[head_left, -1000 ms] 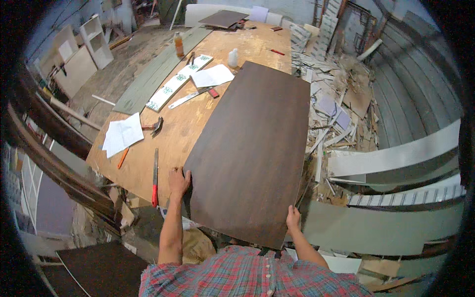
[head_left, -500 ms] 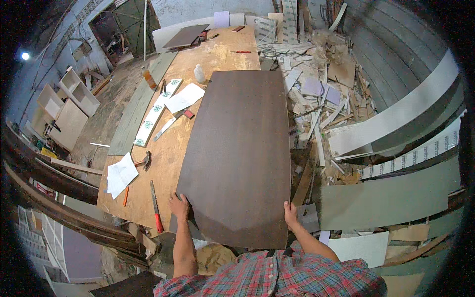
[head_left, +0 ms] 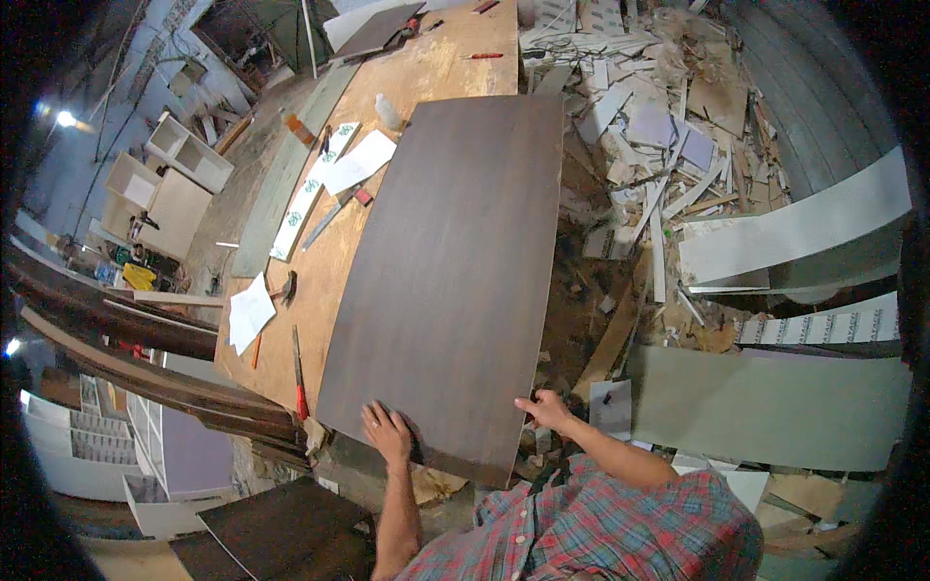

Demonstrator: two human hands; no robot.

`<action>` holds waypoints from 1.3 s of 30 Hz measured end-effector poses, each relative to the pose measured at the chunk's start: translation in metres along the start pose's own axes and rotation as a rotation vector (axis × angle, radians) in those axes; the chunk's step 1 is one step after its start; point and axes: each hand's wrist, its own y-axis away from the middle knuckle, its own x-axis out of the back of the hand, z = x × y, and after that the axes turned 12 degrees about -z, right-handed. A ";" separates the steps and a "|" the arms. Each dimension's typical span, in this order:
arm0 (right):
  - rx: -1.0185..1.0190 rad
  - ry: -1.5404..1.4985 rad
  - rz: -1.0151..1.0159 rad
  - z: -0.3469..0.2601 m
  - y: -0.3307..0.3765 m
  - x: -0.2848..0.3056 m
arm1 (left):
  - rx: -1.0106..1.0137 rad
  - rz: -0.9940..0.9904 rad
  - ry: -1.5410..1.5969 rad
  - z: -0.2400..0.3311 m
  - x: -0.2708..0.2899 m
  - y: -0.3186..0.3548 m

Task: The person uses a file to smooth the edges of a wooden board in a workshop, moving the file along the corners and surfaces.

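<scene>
A large dark brown wooden panel (head_left: 446,261) lies over the right side of the workbench (head_left: 300,334), its near end reaching toward me. My left hand (head_left: 387,432) rests on the panel's face close to its near edge, fingers stretched out. At the panel's right edge, my right hand (head_left: 546,411) grips it, the fingers partly hidden. Left of the panel lie a file with a red handle (head_left: 298,373), a hammer (head_left: 289,287) and some white paper sheets (head_left: 252,312).
Offcuts and scraps (head_left: 668,165) litter the floor at right, near leaning boards (head_left: 765,402). A bottle of orange liquid (head_left: 297,129) and a white bottle (head_left: 387,111) stand on the bench. Dark beams (head_left: 165,373) run along the left; dark panels (head_left: 281,533) lie below.
My left hand has left the panel's left edge and now lies flat on its face. The panel has turned, its near end swinging left. My view has tilted down.
</scene>
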 end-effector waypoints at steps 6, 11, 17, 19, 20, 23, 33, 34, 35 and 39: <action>-0.018 0.023 0.040 0.012 -0.031 0.045 | -0.032 0.009 0.092 0.062 -0.028 0.104; 0.050 -0.035 0.230 -0.029 -0.053 0.091 | 0.015 0.030 0.171 0.072 -0.035 0.113; 0.071 -0.167 0.441 -0.091 -0.074 0.138 | 0.006 0.074 0.251 0.060 -0.022 0.095; 0.054 -0.163 0.493 -0.109 -0.087 0.156 | 0.045 0.041 0.297 0.055 -0.008 0.076; 0.058 -0.135 0.513 -0.118 -0.098 0.166 | 0.050 0.056 0.292 0.052 -0.001 0.060; 0.032 -0.080 0.552 -0.134 -0.140 0.210 | 0.077 0.092 0.247 0.038 0.010 0.010; -0.152 -0.490 0.484 -0.190 -0.233 0.275 | 0.142 0.107 0.067 0.078 0.047 -0.204; -0.166 -0.571 0.469 -0.199 -0.230 0.276 | 0.150 0.061 0.091 0.094 0.054 -0.233; -0.115 -0.572 0.467 -0.199 -0.230 0.280 | 0.161 0.019 0.114 0.112 0.064 -0.266; -0.194 -0.560 0.633 -0.195 -0.237 0.265 | 0.124 0.045 0.148 0.138 0.073 -0.359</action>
